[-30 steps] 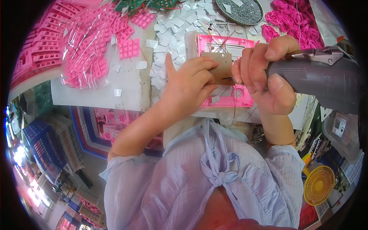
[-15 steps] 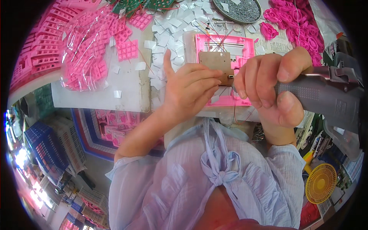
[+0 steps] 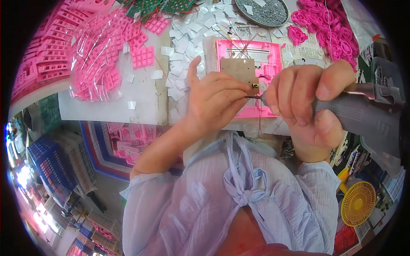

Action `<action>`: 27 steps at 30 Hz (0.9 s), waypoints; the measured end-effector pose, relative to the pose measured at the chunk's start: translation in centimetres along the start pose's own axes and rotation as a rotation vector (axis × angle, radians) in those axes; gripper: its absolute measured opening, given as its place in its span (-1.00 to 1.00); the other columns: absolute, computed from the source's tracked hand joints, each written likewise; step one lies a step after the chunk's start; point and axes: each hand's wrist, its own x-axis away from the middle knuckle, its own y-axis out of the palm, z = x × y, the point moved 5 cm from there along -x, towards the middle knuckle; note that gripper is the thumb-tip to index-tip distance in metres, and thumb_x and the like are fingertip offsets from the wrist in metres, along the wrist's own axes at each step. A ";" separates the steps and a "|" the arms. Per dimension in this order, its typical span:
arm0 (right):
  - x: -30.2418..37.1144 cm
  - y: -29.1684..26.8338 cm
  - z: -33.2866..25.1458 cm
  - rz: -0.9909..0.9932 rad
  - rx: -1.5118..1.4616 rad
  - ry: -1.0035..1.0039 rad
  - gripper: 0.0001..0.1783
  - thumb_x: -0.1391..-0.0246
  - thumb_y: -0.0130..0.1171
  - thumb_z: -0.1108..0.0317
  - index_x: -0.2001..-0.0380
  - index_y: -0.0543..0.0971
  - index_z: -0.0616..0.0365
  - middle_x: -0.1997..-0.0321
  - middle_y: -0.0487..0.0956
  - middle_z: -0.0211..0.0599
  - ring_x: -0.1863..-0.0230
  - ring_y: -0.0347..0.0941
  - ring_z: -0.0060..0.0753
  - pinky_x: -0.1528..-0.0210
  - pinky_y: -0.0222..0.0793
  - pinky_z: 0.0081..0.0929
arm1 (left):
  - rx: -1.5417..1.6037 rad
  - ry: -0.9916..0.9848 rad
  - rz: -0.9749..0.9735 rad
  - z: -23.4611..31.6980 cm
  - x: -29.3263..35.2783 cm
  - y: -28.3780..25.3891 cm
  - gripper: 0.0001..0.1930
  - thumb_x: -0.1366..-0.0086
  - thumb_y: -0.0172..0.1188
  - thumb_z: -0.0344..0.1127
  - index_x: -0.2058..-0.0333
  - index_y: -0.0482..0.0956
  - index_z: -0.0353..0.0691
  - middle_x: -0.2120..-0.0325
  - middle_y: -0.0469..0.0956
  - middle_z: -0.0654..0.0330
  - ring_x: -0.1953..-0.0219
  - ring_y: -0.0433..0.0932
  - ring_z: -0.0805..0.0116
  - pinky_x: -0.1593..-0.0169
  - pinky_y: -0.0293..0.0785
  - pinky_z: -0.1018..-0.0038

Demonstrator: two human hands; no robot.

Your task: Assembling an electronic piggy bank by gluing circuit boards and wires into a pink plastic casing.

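Observation:
My right hand point(image 3: 305, 100) is wrapped round a grey electric screwdriver point(image 3: 363, 106), which lies roughly level and points left. Its thin dark bit point(image 3: 253, 97) reaches the fingertips of my left hand point(image 3: 215, 98). Those fingers are pinched together at the bit's tip, with the little finger or thumb side raised; anything held between them is too small to make out. Just beyond the fingertips, a brown circuit board point(image 3: 239, 70) lies in a pink plastic housing point(image 3: 273, 55). Thin coloured wires point(image 3: 243, 49) rise from the board's far side.
A round dish of small screws point(image 3: 267, 15) stands at the back. White paper squares point(image 3: 183, 47) are scattered left of the housing. Bagged pink keypads point(image 3: 96, 59) lie farther left, pink coiled parts point(image 3: 331, 25) at the far right. A blue-rimmed crate point(image 3: 92, 145) sits below the table edge.
My right hand and the screwdriver have shifted slightly right and nearer to me, baring the bit. My left fingertips have come together at its tip.

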 end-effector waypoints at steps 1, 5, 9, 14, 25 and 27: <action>0.1 0.0 0.1 0.017 0.000 0.007 -0.72 -0.23 0.17 0.17 0.11 0.33 -0.08 0.64 0.33 -0.58 0.64 0.24 -0.60 0.51 0.24 -0.49 | -0.011 0.011 0.013 0.1 0.0 0.1 -0.79 0.00 0.47 -0.37 0.37 0.63 -0.02 0.31 0.68 0.44 0.22 0.62 0.40 -0.41 -0.18 -0.13; -0.1 -0.8 0.7 -0.023 -0.073 0.021 -0.71 -0.22 0.18 0.17 0.10 0.34 -0.08 0.64 0.33 -0.57 0.65 0.23 -0.59 0.52 0.23 -0.48 | -0.099 0.065 0.003 1.0 -0.4 -0.2 -0.77 0.03 0.49 -0.35 0.39 0.62 -0.03 0.32 0.67 0.43 0.24 0.62 0.41 -0.37 -0.07 -0.14; 0.0 -0.8 0.3 -0.043 -0.005 -0.024 -0.70 -0.21 0.18 0.17 0.08 0.34 -0.09 0.63 0.34 -0.57 0.64 0.23 -0.60 0.52 0.23 -0.51 | -0.142 0.065 -0.033 0.8 -1.0 -0.2 -0.77 0.00 0.49 -0.34 0.37 0.62 -0.03 0.34 0.67 0.42 0.25 0.62 0.42 -0.36 -0.06 -0.14; -0.4 -0.9 -1.0 -0.062 0.021 -0.037 -0.70 -0.20 0.18 0.17 0.08 0.34 -0.09 0.63 0.34 -0.57 0.63 0.24 -0.58 0.52 0.21 -0.50 | -0.125 0.055 -0.032 0.5 -1.2 0.1 -0.77 -0.02 0.48 -0.34 0.34 0.62 -0.04 0.34 0.68 0.40 0.25 0.62 0.42 -0.38 -0.09 -0.12; 0.1 -1.5 0.4 0.017 0.058 -0.014 -0.70 -0.22 0.17 0.22 0.11 0.31 -0.02 0.62 0.31 -0.49 0.62 0.21 -0.55 0.51 0.20 -0.45 | -0.168 0.059 -0.103 -0.1 -1.7 -0.8 -0.85 -0.10 0.41 -0.36 0.34 0.64 -0.13 0.23 0.70 0.27 0.18 0.67 0.28 -0.39 0.00 -0.06; -0.7 -3.0 1.8 0.013 0.087 -0.083 -0.72 -0.23 0.15 0.24 0.11 0.31 0.01 0.61 0.29 -0.46 0.60 0.20 -0.53 0.51 0.20 -0.44 | -0.234 0.003 -0.275 -0.2 -1.2 0.2 -0.87 -0.14 0.38 -0.35 0.36 0.60 -0.14 0.16 0.69 0.26 0.08 0.65 0.30 -0.39 0.02 -0.03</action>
